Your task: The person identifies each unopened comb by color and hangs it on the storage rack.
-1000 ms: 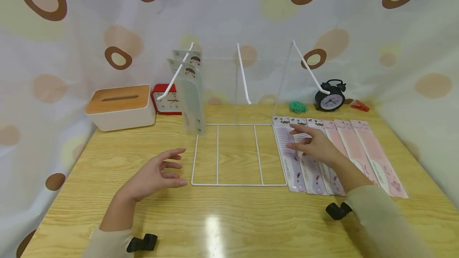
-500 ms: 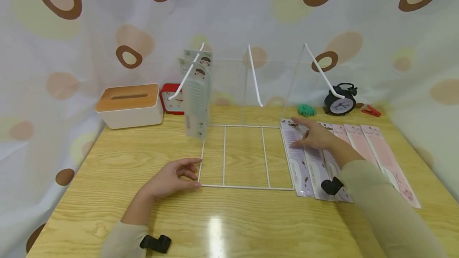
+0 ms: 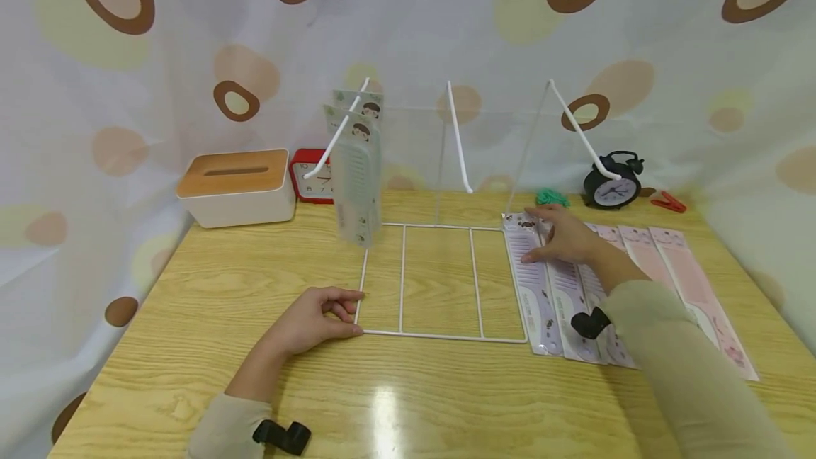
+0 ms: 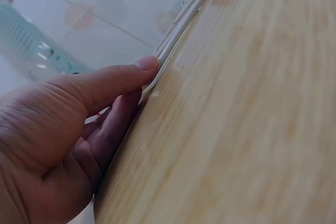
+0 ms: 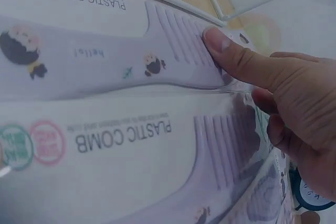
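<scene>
Pretty plain look tbh: long pale beige sleeves, with the left sleeve (image 3: pixel 224 431) and right sleeve (image 3: pixel 685 367) in the same solid colour. There's a stubby, rounded black left gadget (image 3: pixel 296 438) plus a similar right gadget (image 3: pixel 589 324), while the left hand (image 3: pixel 311 321) and right hand (image 3: pixel 569 236) are bare.

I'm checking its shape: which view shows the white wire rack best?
Head view: the white wire rack appears nearly whole, base and prongs together. Left wrist shows mainly a base edge; right wrist, a corner.

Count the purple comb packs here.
3: first pack beside the white rack, second pack to its right, third pack beyond; the right hand partly covers the last two.
</scene>
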### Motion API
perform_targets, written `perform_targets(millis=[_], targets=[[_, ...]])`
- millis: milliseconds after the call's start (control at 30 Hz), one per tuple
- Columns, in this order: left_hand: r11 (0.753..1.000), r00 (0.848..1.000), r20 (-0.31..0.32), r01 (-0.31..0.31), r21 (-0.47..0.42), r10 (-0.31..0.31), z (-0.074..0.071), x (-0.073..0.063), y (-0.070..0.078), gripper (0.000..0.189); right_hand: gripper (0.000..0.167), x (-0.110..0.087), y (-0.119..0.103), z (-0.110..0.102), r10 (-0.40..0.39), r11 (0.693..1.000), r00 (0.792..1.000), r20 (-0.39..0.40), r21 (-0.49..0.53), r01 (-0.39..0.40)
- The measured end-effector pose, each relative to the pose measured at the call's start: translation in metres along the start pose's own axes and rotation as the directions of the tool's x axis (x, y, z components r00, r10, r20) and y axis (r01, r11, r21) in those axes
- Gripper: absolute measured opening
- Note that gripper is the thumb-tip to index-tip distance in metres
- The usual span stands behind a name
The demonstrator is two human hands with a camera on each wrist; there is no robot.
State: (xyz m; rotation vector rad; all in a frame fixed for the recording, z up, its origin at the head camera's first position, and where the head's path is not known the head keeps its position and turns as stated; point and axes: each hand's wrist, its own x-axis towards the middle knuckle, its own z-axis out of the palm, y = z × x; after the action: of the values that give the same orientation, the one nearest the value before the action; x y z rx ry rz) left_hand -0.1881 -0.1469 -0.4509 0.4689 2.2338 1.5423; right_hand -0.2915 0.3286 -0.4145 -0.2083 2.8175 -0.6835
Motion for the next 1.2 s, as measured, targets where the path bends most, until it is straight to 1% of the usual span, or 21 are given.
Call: perform_targets(millis=[67, 133, 200, 267, 367, 467, 533, 567, 600, 633, 667, 733, 800, 833, 867, 900, 1000, 1067, 1133, 1167, 1200], targets=[[1.000, 1.000, 0.000, 0.002, -0.002, -0.002, 0.000, 0.000, 0.001, 0.057, 0.103, 0.001, 0.002, 0.002, 0.001, 1.000, 0.999, -0.045, 0.024, 0.000], [1.000, 1.000, -0.002, 0.003, -0.003, -0.003, 0.000, -0.001, 0.002, 0.056, 0.089, 0.002, 0.003, 0.007, 0.018, 0.998, 0.994, -0.105, 0.065, -0.011], [1.000, 1.000, -0.001, 0.003, -0.006, -0.003, 0.001, -0.001, 0.003, 0.056, 0.073, 0.004, 0.004, 0.012, 0.052, 0.991, 0.982, -0.184, 0.133, -0.028], [1.000, 1.000, 0.001, 0.004, -0.010, -0.004, 0.003, -0.001, 0.003, 0.056, 0.057, 0.004, 0.003, 0.017, 0.111, 0.974, 0.960, -0.258, 0.220, -0.053], [1.000, 1.000, 0.004, 0.004, -0.012, -0.004, 0.004, 0.000, 0.003, 0.056, 0.047, 0.002, 0.001, 0.016, 0.197, 0.926, 0.925, -0.325, 0.373, -0.066], [1.000, 1.000, 0.001, 0.002, -0.005, -0.002, 0.004, 0.001, 0.001, 0.056, 0.050, -0.004, -0.006, 0.008, 0.266, 0.848, 0.901, -0.342, 0.528, -0.050], [1.000, 1.000, -0.001, 0.001, 0.000, -0.001, 0.003, 0.001, 0.001, 0.056, 0.048, -0.012, -0.013, 0.001, 0.290, 0.783, 0.893, -0.343, 0.622, -0.016], [1.000, 1.000, -0.002, 0.000, 0.001, 0.000, 0.002, 0.001, 0.001, 0.056, 0.045, -0.017, -0.018, -0.002, 0.298, 0.744, 0.891, -0.341, 0.669, 0.007], [1.000, 1.000, -0.002, -0.001, 0.001, 0.001, 0.002, 0.001, 0.000, 0.056, 0.042, -0.023, -0.022, -0.005, 0.297, 0.692, 0.893, -0.339, 0.721, 0.044], [1.000, 1.000, -0.002, 0.000, 0.000, 0.000, 0.001, 0.001, 0.000, 0.056, 0.038, -0.028, -0.027, -0.007, 0.285, 0.631, 0.897, -0.338, 0.770, 0.089], [1.000, 1.000, -0.002, 0.001, 0.000, -0.001, 0.001, 0.001, 0.001, 0.056, 0.035, -0.035, -0.032, -0.009, 0.273, 0.578, 0.902, -0.334, 0.806, 0.123], [1.000, 1.000, -0.004, 0.003, -0.002, -0.003, 0.000, 0.001, 0.001, 0.055, 0.032, -0.048, -0.041, -0.012, 0.231, 0.429, 0.920, -0.317, 0.882, 0.196], [1.000, 1.000, -0.002, 0.005, -0.006, -0.005, 0.000, 0.001, 0.001, 0.055, 0.031, -0.063, -0.049, -0.015, 0.176, 0.279, 0.936, -0.304, 0.927, 0.249], [1.000, 1.000, -0.002, 0.006, -0.006, -0.006, 0.000, 0.001, 0.002, 0.055, 0.030, -0.071, -0.054, -0.015, 0.151, 0.227, 0.942, -0.300, 0.938, 0.262], [1.000, 1.000, -0.002, 0.007, -0.004, -0.007, 0.000, 0.001, 0.002, 0.056, 0.028, -0.079, -0.058, -0.016, 0.128, 0.183, 0.946, -0.297, 0.945, 0.271], [1.000, 1.000, -0.001, 0.007, -0.003, -0.007, 0.000, 0.001, 0.002, 0.056, 0.027, -0.086, -0.063, -0.016, 0.101, 0.129, 0.949, -0.298, 0.950, 0.285], [1.000, 1.000, -0.002, 0.010, 0.001, -0.010, 0.000, 0.001, 0.002, 0.056, 0.023, -0.106, -0.079, -0.016, 0.033, 0.018, 0.945, -0.325, 0.946, 0.324], [1.000, 1.000, -0.005, 0.012, 0.004, -0.012, 0.000, 0.000, 0.003, 0.056, 0.023, -0.117, -0.091, -0.015, -0.011, -0.035, 0.937, -0.350, 0.936, 0.349], [1.000, 1.000, -0.006, 0.011, 0.003, -0.011, 0.000, 0.000, 0.003, 0.056, 0.026, -0.126, -0.103, -0.014, -0.069, -0.070, 0.923, -0.379, 0.924, 0.375], [1.000, 1.000, -0.007, 0.009, 0.003, -0.009, 0.000, 0.000, 0.003, 0.056, 0.027, -0.130, -0.109, -0.014, -0.106, -0.080, 0.910, -0.400, 0.916, 0.393], [1.000, 1.000, -0.007, 0.009, 0.002, -0.009, 0.000, 0.000, 0.004, 0.056, 0.029, -0.133, -0.115, -0.015, -0.144, -0.081, 0.895, -0.421, 0.907, 0.414]])
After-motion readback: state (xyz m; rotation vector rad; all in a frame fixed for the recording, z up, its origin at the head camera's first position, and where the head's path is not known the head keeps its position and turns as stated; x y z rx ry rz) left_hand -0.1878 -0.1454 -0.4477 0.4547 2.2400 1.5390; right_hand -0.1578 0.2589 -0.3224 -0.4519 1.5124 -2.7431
